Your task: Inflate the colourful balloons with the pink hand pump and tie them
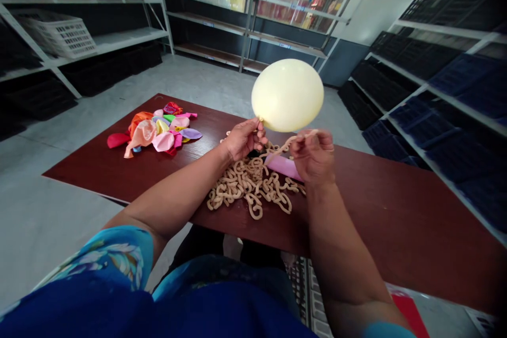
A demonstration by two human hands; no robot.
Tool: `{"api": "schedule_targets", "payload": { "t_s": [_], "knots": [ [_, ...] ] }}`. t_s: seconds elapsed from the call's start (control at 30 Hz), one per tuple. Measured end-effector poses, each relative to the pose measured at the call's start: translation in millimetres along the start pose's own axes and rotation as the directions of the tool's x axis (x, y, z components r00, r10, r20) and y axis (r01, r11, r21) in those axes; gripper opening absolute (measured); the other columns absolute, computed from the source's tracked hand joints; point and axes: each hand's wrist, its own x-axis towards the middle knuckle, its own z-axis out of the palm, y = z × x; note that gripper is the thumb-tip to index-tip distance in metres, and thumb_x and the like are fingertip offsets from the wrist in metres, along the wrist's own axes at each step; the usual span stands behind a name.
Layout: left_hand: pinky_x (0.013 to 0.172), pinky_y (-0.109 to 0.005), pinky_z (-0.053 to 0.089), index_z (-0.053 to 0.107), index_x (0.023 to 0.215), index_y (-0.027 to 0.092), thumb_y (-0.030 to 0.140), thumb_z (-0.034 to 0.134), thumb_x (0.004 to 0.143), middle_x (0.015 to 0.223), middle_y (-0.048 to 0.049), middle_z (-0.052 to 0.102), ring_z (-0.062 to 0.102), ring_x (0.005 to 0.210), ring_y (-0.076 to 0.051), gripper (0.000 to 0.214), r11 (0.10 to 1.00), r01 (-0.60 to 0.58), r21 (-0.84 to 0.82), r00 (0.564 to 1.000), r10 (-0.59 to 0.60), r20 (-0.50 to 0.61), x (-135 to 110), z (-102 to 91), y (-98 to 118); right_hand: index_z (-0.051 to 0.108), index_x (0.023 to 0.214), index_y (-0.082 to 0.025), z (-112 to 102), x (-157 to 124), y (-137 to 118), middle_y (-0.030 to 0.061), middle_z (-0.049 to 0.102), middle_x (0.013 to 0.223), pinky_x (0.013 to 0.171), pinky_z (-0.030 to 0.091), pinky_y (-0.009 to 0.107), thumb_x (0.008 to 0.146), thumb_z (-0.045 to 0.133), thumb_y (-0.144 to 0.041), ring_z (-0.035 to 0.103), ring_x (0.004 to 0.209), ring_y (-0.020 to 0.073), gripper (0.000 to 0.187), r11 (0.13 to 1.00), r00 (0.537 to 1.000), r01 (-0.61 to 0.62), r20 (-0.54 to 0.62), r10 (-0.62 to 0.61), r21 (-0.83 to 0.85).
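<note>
Balloon [288,95], head view: pale yellow and fully blown up, it was held in the air above the far edge of the desk [376,206], its neck end toward the left hand [245,140].
Left hand: thumb and finger pinched the balloon by its neck, other fingers curled loosely; whether the neck was tied was too small to tell.
Right hand [315,156]: fingertips pressed together near one end of a beige strand [287,143], lifted just beside the balloon.
Strand: it sloped down from the right hand toward the pile of strands [245,185]; where its far end lay, I could not tell.
Pile: soft-looking, curled and tangled, it lay on the desk below the hands, with a lilac piece [282,166] partly hidden behind the right hand.
Heap of limp balloons [163,129]: many colours, on the desk well to the left, apart from the pile.
Good handling: gripping the neck rather than the thin skin seemed the safest hold. The strand probably called for a slow, steady lift, since a sharp tug might have dragged neighbours along. Keeping fingernails off the balloon would have lowered the risk of a burst.
</note>
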Motion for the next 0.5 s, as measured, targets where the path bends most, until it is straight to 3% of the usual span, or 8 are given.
{"api": "schedule_targets", "payload": {
  "t_s": [0.1, 0.23, 0.37, 0.5],
  "knots": [
    [0.043, -0.017, 0.041, 0.05, 0.074, 0.014, 0.032, 0.052, 0.08, 0.061, 0.0009, 0.051, 0.057, 0.054, -0.01, 0.019, 0.999, -0.023, 0.022, 1.0, 0.023, 0.015, 1, -1.8, -4, 0.054, 0.081, -0.029, 7, -2, -2, -0.001, 0.054, 0.085, 0.067, 0.048, 0.032, 0.077, 0.058, -0.03, 0.056, 0.078, 0.0136, 0.006, 0.985, 0.986, 0.129, 0.125, -0.114, -0.118],
    [0.044, -0.019, 0.044, 0.051, 0.077, 0.014, 0.036, 0.053, 0.079, 0.064, -0.0014, 0.055, 0.059, 0.054, -0.012, 0.022, 0.997, 0.037, 0.067, 0.999, -0.039, 0.035, 2, -3.2, -8, 0.056, 0.08, -0.026, 14, -5, -7, 0.0023, 0.054, 0.104, 0.09, 0.043, 0.041, 0.078, 0.057, -0.024, 0.052, 0.102, 0.018, 0.003, 0.924, 0.934, 0.262, 0.313, -0.171, -0.279],
    [0.056, -0.029, 0.051, 0.05, 0.076, 0.014, 0.038, 0.055, 0.078, 0.07, -0.0055, 0.062, 0.063, 0.061, -0.016, 0.025, 0.991, 0.106, 0.081, 0.992, -0.111, 0.063, 1, -4.8, -10, 0.054, 0.082, -0.026, 12, -6, -15, 0.0014, 0.049, 0.12, 0.098, 0.036, 0.048, 0.081, 0.052, -0.022, 0.041, 0.119, 0.0208, 0.005, 0.876, 0.92, 0.337, 0.32, -0.228, -0.345],
    [0.067, -0.034, 0.052, 0.05, 0.073, 0.014, 0.038, 0.057, 0.076, 0.077, -0.0078, 0.064, 0.064, 0.07, -0.017, 0.025, 0.993, 0.09, 0.072, 0.995, -0.093, 0.046, 2, -6.7, -13, 0.056, 0.078, -0.027, 9, -5, -16, -0.0034, 0.043, 0.128, 0.103, 0.025, 0.055, 0.079, 0.056, -0.022, 0.027, 0.127, 0.0254, 0.005, 0.702, 0.881, 0.47, 0.331, -0.337, -0.535]
  ]
}}
